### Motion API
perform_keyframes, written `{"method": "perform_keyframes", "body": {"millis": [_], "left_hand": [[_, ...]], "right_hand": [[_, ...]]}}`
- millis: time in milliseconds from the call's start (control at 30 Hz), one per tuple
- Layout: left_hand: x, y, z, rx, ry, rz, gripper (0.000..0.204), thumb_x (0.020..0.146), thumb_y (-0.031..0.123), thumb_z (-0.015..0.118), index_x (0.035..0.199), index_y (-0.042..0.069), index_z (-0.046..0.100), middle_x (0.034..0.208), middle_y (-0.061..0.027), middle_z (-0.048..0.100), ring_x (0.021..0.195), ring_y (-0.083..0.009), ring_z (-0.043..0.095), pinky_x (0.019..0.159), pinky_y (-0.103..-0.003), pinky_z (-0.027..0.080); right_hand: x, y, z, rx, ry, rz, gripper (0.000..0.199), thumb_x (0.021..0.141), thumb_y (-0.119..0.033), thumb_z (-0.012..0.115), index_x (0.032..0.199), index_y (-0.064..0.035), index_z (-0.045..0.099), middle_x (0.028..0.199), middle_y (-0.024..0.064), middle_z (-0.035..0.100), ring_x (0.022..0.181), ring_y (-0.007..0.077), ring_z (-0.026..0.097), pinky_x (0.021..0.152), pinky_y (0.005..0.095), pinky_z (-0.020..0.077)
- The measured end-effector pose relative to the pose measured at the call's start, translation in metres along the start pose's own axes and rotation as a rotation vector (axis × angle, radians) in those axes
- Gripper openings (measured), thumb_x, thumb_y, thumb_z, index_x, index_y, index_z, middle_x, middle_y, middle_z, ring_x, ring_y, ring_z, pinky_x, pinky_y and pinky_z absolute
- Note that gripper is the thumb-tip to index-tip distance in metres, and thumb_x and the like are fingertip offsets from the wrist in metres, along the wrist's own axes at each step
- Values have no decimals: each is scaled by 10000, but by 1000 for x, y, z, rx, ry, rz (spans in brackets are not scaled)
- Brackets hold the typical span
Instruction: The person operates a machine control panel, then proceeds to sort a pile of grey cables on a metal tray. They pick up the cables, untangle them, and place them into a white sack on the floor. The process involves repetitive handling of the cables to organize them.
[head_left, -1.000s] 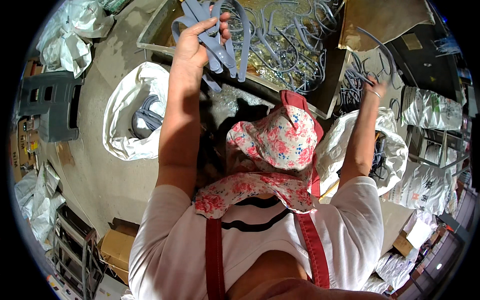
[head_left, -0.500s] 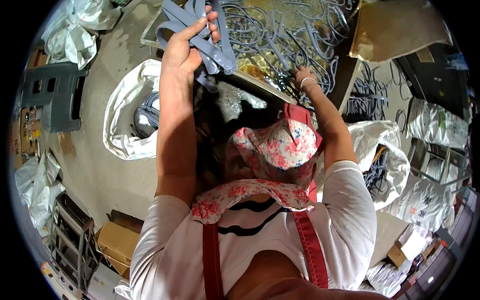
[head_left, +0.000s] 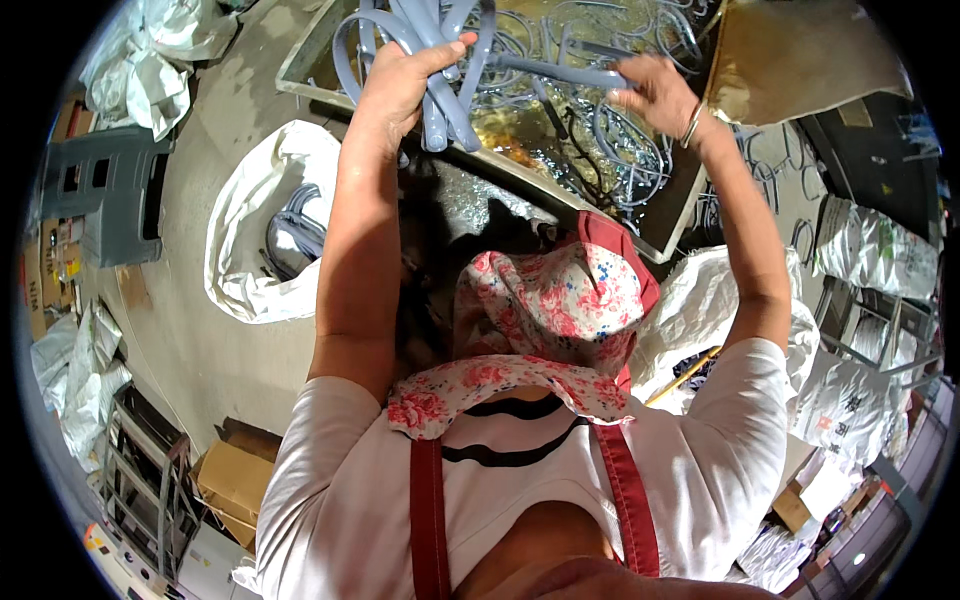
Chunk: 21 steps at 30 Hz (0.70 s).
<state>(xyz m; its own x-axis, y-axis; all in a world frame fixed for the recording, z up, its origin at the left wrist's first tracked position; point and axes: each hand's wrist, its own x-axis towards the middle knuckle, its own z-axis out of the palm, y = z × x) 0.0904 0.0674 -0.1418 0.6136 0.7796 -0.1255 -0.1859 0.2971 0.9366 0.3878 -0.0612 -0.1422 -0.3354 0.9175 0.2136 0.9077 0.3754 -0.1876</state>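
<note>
My left hand (head_left: 395,85) grips a bunch of grey-blue flexible strips (head_left: 440,105), looped and hanging over the near edge of a metal trough (head_left: 530,180). Further right, the fingers of my right hand (head_left: 660,95) are closed on the end of a single grey-blue strip (head_left: 565,72). This strip runs across above the trough toward the bunch; whether it joins the bunch is hidden. Below both hands, many loose curled strips (head_left: 632,165) lie in shallow yellowish liquid in the trough.
An open white sack (head_left: 232,255) with coiled strips stands on the floor at left. Another white sack (head_left: 665,325) is under my right arm. A brownish sheet (head_left: 790,60) lies at the trough's far right. A grey plastic stool (head_left: 105,195) and a cardboard box (head_left: 240,485) are at left.
My right hand has risen out of the trough and moved up and right, now holding a strip. My left hand, with the bunch, has shifted slightly right and downward.
</note>
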Motion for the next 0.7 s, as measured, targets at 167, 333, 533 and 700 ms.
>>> {"method": "perform_keyframes", "body": {"millis": [167,333,533,700], "left_hand": [[2,-13,17,107,-85,-14,299,756,137,659,1020,2,618,932,-66,629,833,-131,569,774,-272,426],[11,-17,15,-139,-138,-139,252,804,120,611,987,-48,569,827,-113,619,784,-174,598,706,-317,524],[7,2,14,-633,-87,-85,296,841,89,533,1088,-72,500,923,-144,591,781,-207,599,716,-343,540],[-1,9,23,-691,-129,-202,348,827,171,481,1072,-73,516,960,-171,614,794,-264,615,732,-349,504]], "right_hand": [[47,-13,-46,499,-68,183,325,838,-296,586,1005,-18,570,852,36,560,776,138,529,694,285,436],[95,-7,-32,229,307,156,345,803,-267,630,1011,-2,560,853,67,579,804,129,541,679,262,437],[56,11,65,1199,-87,629,605,796,-488,573,1198,-54,446,1037,125,544,943,241,546,801,384,452],[42,-60,94,2343,-194,686,567,849,-450,485,1193,-5,414,1124,195,528,954,379,569,872,606,397]]}}
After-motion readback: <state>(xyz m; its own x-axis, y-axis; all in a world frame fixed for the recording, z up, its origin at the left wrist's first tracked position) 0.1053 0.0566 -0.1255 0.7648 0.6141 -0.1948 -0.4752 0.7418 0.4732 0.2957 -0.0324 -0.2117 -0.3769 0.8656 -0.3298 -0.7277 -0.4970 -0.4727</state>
